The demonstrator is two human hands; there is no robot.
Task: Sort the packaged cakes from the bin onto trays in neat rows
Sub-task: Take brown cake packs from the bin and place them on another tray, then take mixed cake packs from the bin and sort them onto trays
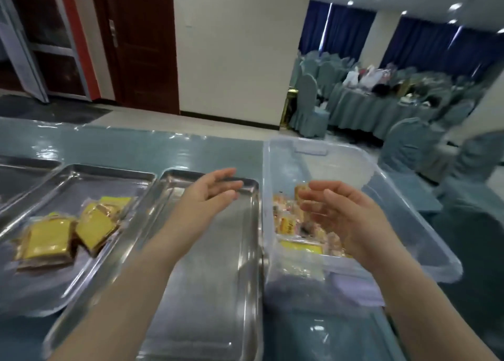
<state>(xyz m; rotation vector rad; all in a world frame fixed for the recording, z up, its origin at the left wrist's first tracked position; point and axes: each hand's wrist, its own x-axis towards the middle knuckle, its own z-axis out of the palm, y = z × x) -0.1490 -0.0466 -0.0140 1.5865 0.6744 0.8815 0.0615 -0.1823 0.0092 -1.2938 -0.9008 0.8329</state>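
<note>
Cakes, bin and trays in front of me

The clear plastic bin point(387, 186) sits to my right, holding a jumble of wrapped cakes point(289, 224) in orange and yellow packets at its near left part; they are blurred, so I cannot count them. Just left of it, touching or nearly so, lies a steel tray point(218, 292) with nothing on it. The next tray point(81, 178) to the left carries three yellow-packaged cakes point(46, 243), lying flat, loosely bunched and skewed. A third tray's point(24, 170) corner shows at far left.
</note>
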